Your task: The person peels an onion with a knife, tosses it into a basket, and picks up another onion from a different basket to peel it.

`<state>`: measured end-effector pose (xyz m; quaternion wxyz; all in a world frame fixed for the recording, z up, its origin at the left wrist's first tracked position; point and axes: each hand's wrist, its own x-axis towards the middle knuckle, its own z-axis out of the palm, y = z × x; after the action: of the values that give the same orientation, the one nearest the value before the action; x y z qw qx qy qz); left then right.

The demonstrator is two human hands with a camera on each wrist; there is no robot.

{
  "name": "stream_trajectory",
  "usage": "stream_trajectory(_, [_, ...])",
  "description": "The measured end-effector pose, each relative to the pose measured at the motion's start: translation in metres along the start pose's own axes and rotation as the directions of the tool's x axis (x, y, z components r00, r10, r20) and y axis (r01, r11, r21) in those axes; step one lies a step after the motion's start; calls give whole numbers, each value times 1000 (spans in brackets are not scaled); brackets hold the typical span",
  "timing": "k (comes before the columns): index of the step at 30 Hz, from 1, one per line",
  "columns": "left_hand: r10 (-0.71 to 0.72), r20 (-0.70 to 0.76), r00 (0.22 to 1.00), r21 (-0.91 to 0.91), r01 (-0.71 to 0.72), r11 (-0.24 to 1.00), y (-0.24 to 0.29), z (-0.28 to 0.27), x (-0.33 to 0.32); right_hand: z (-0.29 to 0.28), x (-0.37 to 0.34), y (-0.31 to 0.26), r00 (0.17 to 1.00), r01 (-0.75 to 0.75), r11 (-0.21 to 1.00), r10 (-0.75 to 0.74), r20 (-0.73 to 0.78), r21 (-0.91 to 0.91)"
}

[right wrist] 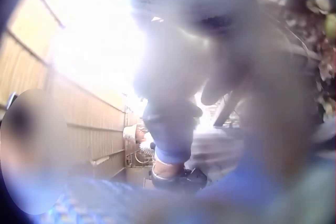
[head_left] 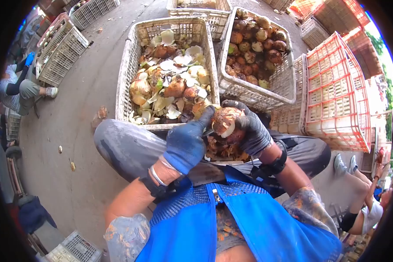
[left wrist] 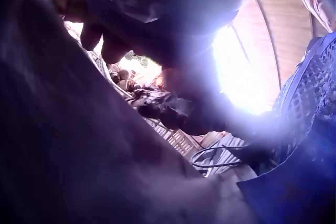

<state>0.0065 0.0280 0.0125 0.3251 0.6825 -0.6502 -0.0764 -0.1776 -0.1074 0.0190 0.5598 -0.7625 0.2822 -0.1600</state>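
In the head view my right hand, in a dark grey work glove, grips a brown-skinned onion with a pale patch at its lower side. My left hand, in a blue glove with a dark thumb, is close against the onion's left side. Its thumb points up and its other fingers are mostly hidden, so I cannot tell what they hold. Below the hands lie brown peels between my knees. Both wrist views are dark or washed out by glare, and the onion does not show clearly there.
Before my knees stands a crate of onions and pale peelings. Beside it, another crate holds brown onions. Red and white crates are stacked at right. One person sits far left, another at lower right.
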Motion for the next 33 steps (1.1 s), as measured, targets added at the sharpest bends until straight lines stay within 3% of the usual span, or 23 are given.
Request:
stream_trajectory(1, [-144, 26, 989, -143, 146, 979, 3, 3, -1, 1, 2, 7, 975, 212, 903, -221, 19, -374])
stream_trajectory(3, [-228, 99, 969, -192, 243, 951, 1, 6, 0, 2, 4, 3, 992, 123, 956, -127, 2, -265])
stream_trajectory(4, [-138, 73, 988, -346, 155, 925, -10, 15, -3, 3, 5, -2, 996, -92, 914, 89, 27, 395])
stream_trajectory(5, [-53, 32, 998, -490, 62, 870, -18, 18, -5, 4, 5, -9, 954, -272, 431, 239, 181, 860])
stream_trajectory(6, [-343, 588, 732, -597, 679, 427, -4, -20, 9, 4, 4, -13, 954, -265, 407, 243, 176, 874])
stream_trajectory(7, [-351, 585, 731, -596, 682, 424, 1, -28, 10, 5, 6, -6, 953, -271, 404, 241, 184, 873])
stream_trajectory(8, [-319, 513, 797, -632, 602, 489, 3, -33, 11, 5, 10, 3, 971, -226, 646, 211, 115, 729])
stream_trajectory(9, [-276, 438, 856, -658, 514, 550, 6, -39, 14, 3, 11, 9, 986, -164, 835, 161, 51, 525])
stream_trajectory(10, [-350, 503, 791, -588, 609, 532, 9, -46, 19, -2, 10, 13, 999, 48, 995, -47, -15, 88])
stream_trajectory(11, [-354, 495, 793, -590, 607, 533, 5, -41, 22, -2, 13, 12, 999, 55, 995, -54, -9, 87])
stream_trajectory(13, [-164, 25, 986, -681, 137, 719, -5, -26, 22, -1, 14, 12, 999, -37, 952, 25, 43, 303])
stream_trajectory(15, [-229, 34, 973, -619, 201, 760, -2, -28, 26, -9, 20, 4, 979, 61, 989, -86, 184, 137])
stream_trajectory(16, [-244, 111, 964, -507, 266, 820, 1, -31, 29, -8, 18, -3, 966, -239, 807, 138, 221, 540])
stream_trajectory(17, [-267, 181, 947, -384, 318, 867, 5, -33, 32, -7, 18, -11, 886, -450, 393, 308, 346, 802])
stream_trajectory(18, [-357, 167, 919, -526, 389, 756, 10, -32, 35, -6, 21, 12, 967, -252, 784, 181, 179, 568])
stream_trajectory(19, [-355, 160, 921, -527, 384, 758, 9, -31, 35, -8, 24, 17, 968, -248, 787, 176, 179, 564])
stream_trajectory(21, [-477, 216, 852, -767, 450, 458, 7, -27, 32, -5, 32, 1, 999, 21, 995, -24, 29, 101])
stream_trajectory(22, [-487, 199, 850, -764, 446, 465, 9, -26, 33, -2, 11, -21, 972, -157, 676, 233, -7, 720])
stream_trajectory(23, [-483, 204, 852, -765, 446, 465, 13, -29, 34, 10, 11, -21, 969, -44, 751, 192, -155, 658])
stream_trajectory(26, [-498, 387, 777, -813, 542, 214, 21, -41, 37, 9, 16, -13, 950, -33, 868, 182, -256, 496])
stream_trajectory(31, [-492, 387, 780, -822, 534, 199, 23, -67, 35, 2, 25, -18, 970, -37, 710, 196, -147, 704])
stream_trajectory(32, [-525, 375, 764, -831, 528, 176, 22, -76, 36, -4, 28, -18, 973, -11, 750, 159, -165, 661])
stream_trajectory(33, [-555, 364, 748, -840, 522, 151, 18, -83, 36, -10, 27, -25, 972, -22, 638, 195, -134, 770])
